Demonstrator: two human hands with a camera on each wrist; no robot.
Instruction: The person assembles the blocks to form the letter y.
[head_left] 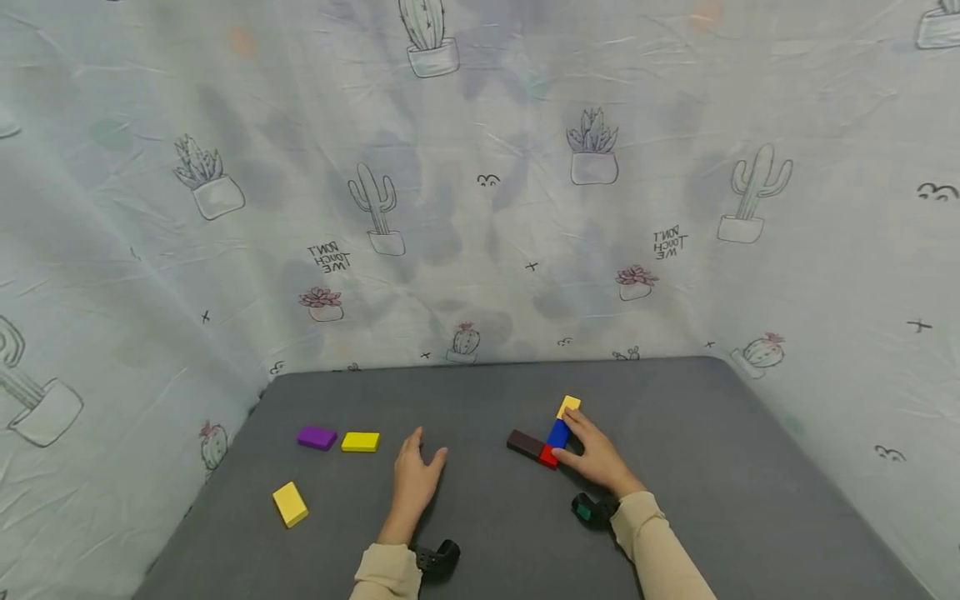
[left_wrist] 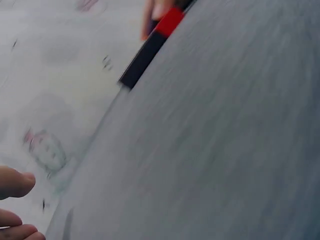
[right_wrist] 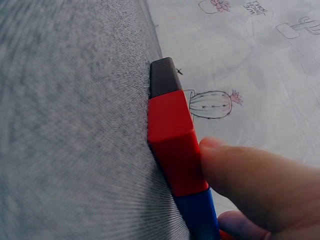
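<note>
Right hand (head_left: 596, 459): thumb on red (right_wrist: 172, 120), grip unclear | left hand (head_left: 417, 481): fingers loose, empty | likely aligning blue (head_left: 557, 434) | next may need yellow (head_left: 361, 442), left's ten o'clock

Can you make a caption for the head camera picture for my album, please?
Right hand touching an L of coloured blocks, left hand open near a flat yellow block.

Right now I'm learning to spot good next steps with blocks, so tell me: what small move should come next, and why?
I'd probably reach the left hand to the yellow block beside the purple block: that hand is empty, and this is the loose block nearest it. The right hand seems occupied, its thumb at the red block.
</note>
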